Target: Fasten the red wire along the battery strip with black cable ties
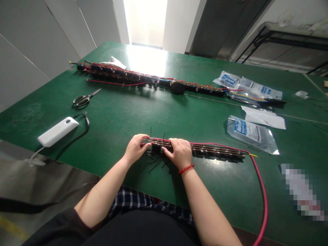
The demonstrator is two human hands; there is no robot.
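A long dark wiring assembly (217, 152) with copper-coloured strips lies near the table's front edge, a red cable (261, 191) along its top and hanging off the right side. My left hand (136, 149) grips its left end between thumb and fingers. Around its body, a little further right, my right hand (181, 152) is closed, thumb on the near side. Two thin black cable ties (164, 136) stick up by my hands. Several loose black tie pieces (155, 166) lie just below. My fingertips are partly hidden behind the assembly.
A longer wired assembly (143, 77) stretches across the back. Scissors (85, 99) and a white corded box (58, 131) lie at left. Clear plastic bags (252, 135) and white paper (263, 117) are at right. A blurred-out patch (299, 189) covers something at the far right.
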